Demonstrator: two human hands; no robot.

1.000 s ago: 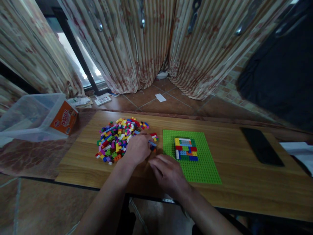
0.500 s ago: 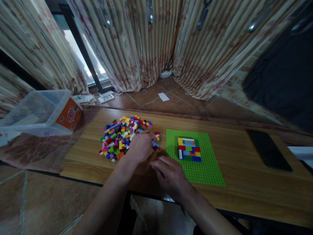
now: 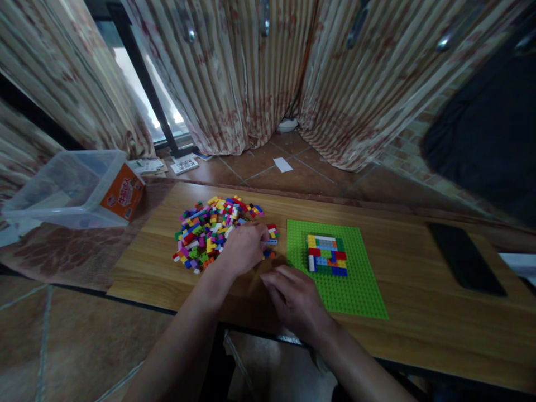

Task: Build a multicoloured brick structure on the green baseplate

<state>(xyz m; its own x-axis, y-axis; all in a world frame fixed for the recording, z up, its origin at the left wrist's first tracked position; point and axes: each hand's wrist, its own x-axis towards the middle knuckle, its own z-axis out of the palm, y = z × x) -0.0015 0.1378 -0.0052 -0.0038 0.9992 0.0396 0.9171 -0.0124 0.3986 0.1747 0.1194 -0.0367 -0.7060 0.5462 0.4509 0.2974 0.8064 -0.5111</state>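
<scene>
My left hand (image 3: 246,245) is over the right side of a heap of loose toy bricks (image 3: 209,228), with its fingers curled together. Close to its fingertips lies a light blue brick (image 3: 272,242); whether anything is in the fingers is hidden. My right hand (image 3: 295,293) rests low over the table, by the near left edge of the green baseplate (image 3: 358,287). Its fingers are bent inward and closed, and what they hold, if anything, does not show. On the baseplate sits a flat, roughly square build of multicoloured bricks (image 3: 326,255).
A wooden table (image 3: 412,329) bears all of this. A dark flat phone-like object (image 3: 464,259) lies on its right part. Left of the table stands a clear plastic bin (image 3: 75,192) with an orange label. Striped curtains (image 3: 221,84) hang behind.
The view has shifted slightly, moving everything a little to the right. My left hand has pulled back slightly from the light blue brick, which shows more now. My right hand has barely moved.
</scene>
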